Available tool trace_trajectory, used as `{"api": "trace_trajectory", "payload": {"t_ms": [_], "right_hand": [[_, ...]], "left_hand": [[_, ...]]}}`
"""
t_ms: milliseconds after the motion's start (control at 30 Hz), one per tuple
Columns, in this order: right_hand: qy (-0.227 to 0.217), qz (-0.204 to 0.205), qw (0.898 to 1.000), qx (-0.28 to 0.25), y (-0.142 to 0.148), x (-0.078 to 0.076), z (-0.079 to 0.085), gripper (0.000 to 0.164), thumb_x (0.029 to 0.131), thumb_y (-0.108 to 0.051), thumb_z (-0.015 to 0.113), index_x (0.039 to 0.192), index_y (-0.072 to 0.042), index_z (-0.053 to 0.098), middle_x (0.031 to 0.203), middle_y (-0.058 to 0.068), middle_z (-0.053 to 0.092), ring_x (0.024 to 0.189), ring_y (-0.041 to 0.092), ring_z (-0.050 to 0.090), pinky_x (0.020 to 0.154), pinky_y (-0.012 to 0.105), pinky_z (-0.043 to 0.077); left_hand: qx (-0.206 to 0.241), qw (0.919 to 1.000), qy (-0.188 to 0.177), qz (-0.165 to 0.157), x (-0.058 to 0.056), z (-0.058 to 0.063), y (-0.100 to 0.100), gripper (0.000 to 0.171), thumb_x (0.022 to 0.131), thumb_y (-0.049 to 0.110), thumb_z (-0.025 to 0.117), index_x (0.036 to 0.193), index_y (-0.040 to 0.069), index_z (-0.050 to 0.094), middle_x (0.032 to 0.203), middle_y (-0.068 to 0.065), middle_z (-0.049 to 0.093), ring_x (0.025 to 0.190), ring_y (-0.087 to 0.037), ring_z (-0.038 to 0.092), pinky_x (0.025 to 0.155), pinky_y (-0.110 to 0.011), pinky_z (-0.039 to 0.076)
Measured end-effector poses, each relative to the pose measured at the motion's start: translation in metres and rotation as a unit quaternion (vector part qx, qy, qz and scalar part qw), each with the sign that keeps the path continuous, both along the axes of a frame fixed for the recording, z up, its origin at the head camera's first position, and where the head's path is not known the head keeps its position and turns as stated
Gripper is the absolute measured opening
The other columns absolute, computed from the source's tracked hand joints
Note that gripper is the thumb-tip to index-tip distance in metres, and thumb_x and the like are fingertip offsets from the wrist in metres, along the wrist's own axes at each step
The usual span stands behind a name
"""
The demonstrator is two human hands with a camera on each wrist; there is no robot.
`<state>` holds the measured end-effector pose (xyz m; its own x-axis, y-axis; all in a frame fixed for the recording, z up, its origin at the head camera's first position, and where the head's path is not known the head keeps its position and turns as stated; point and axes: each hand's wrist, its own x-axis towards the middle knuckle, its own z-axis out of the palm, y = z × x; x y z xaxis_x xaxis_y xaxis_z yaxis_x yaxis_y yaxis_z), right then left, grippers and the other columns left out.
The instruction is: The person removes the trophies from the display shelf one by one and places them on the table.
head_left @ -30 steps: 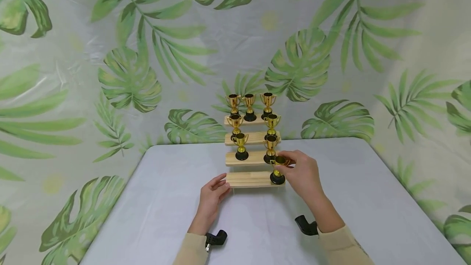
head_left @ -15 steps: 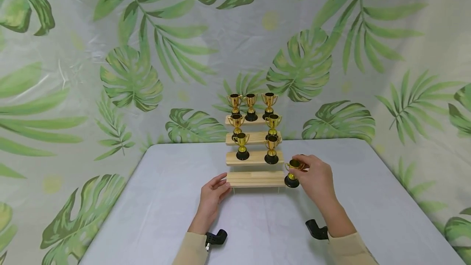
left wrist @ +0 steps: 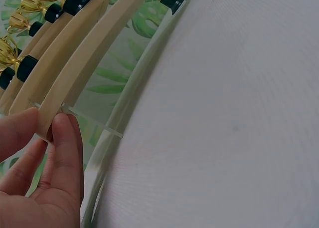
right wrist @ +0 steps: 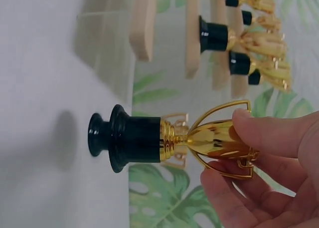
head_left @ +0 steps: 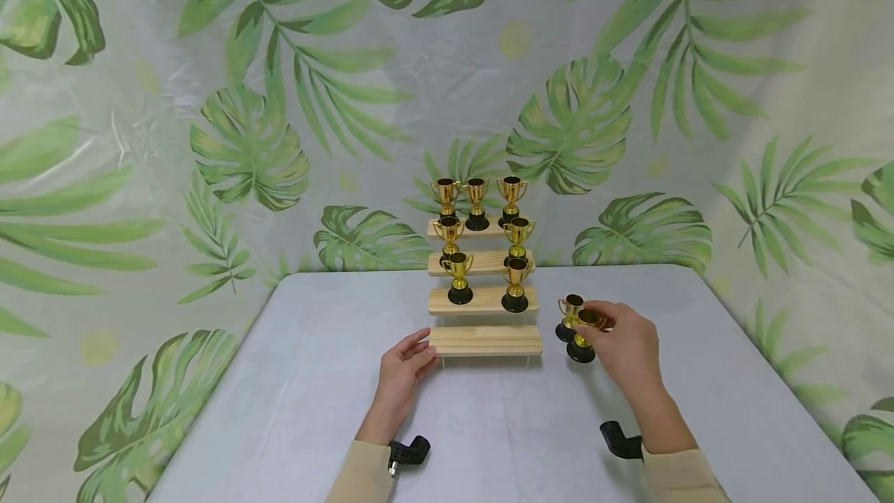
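Observation:
My right hand [head_left: 628, 346] pinches a small gold trophy cup [right wrist: 212, 138] by its bowl, between thumb and fingers. Its black base points down, clear of the table in the right wrist view. Just behind the held cup stands a second trophy cup [head_left: 567, 326], partly covered by it in the head view. At the other side, my left hand [head_left: 403, 379] holds the left end of the lowest plank [left wrist: 84, 63] of a stepped wooden display stand [head_left: 485, 341], thumb and fingertips around the wood. No cup stands on that plank.
Three trophy cups line the top step, among them a middle one [head_left: 476, 200]. Two stand on each of the two steps below, including a lower-left cup [head_left: 459, 279]. White cloth covers the table [head_left: 314, 348]; a leaf-print curtain [head_left: 447, 68] hangs behind.
My right hand has lifted the trophy cup off the right end of the lowest plank and carried it right, beside the stand. The second cup has come into view. The left hand stays put.

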<state>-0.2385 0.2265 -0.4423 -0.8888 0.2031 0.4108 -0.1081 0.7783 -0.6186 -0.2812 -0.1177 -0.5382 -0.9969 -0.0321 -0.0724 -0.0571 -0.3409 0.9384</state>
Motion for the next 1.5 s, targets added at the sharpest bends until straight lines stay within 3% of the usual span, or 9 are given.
{"api": "trace_trajectory", "payload": {"t_ms": [767,1500], "right_hand": [[-0.027,-0.03,0.999,0.006,0.033,-0.011,-0.014,0.037,0.086,-0.017,0.08,0.12,-0.003,0.072,0.095,0.016,0.073,0.084,0.032,0.064,0.063,0.04,0.049],[-0.032,-0.041,0.998,0.016,0.052,-0.036,-0.016,0.036,0.089,-0.017,0.077,0.121,-0.002,0.07,0.096,0.02,0.071,0.084,0.035,0.062,0.065,0.043,0.047]], "left_hand": [[0.006,0.9998,0.013,-0.012,-0.001,-0.004,-0.003,0.047,0.09,-0.004,0.072,0.135,-0.003,0.059,0.112,-0.017,0.063,0.097,-0.022,0.069,0.091,-0.035,0.057],[0.006,0.9997,0.013,-0.019,-0.004,-0.006,-0.005,0.047,0.09,-0.003,0.073,0.135,-0.004,0.059,0.113,-0.017,0.063,0.098,-0.021,0.068,0.09,-0.035,0.058]]}}
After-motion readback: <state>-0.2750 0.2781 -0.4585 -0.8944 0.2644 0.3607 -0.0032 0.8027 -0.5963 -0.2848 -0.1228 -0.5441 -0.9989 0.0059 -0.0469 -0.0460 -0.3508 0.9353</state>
